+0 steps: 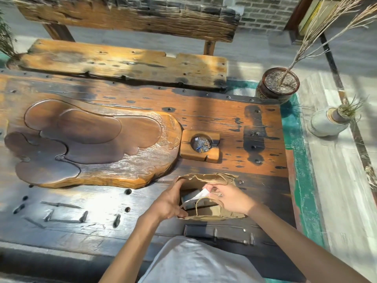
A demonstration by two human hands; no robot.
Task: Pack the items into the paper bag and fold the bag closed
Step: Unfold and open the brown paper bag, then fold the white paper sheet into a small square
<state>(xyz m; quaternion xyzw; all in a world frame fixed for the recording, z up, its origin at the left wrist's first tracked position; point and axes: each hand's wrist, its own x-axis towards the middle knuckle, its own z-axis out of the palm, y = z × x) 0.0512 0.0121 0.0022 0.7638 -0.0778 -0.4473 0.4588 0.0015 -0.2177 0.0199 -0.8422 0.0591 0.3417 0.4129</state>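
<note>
Paper bag [206,178] stood open near table [234,123] front edge, box [188,198] inside; rim gripped by left hand [170,203], white slip [202,194] pinched by right hand [230,199].

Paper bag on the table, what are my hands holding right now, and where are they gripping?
The left hand grips the paper bag at its left rim; the right hand pinches a white paper by its upper corner over the opening.

bright sun, banded shadows | glare on table [61,221] | edges bowed, soft
</note>
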